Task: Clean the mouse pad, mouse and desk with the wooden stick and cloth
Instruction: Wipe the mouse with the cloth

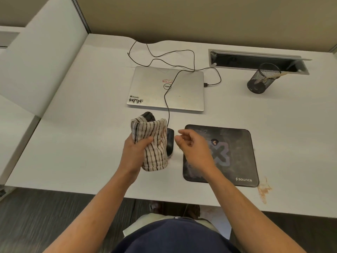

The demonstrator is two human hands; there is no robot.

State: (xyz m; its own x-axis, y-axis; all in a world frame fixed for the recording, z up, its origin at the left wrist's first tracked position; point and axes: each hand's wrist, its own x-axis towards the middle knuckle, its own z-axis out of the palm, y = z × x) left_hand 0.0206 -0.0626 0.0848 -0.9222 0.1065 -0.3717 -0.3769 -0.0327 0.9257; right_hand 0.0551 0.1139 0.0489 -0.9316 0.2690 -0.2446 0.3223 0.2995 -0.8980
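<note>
My left hand [135, 152] grips a folded white cloth with dark stripes [155, 143], holding it above the white desk [82, 152]. A black wired mouse [170, 141] lies on the desk just right of the cloth, partly hidden by it. My right hand [194, 148] hovers over the left edge of the dark mouse pad [235, 154], fingers loosely curled and holding nothing. The pad looks dusty and smeared. A wooden stick [278, 75] leans in the black mesh cup [259, 79] at the back right.
A shut silver laptop [166, 88] lies behind the mouse, with black cables [169, 57] looping across it. An open cable tray [255, 61] is set into the desk at the back right. A brown stain [264, 190] marks the desk near the pad's front right corner.
</note>
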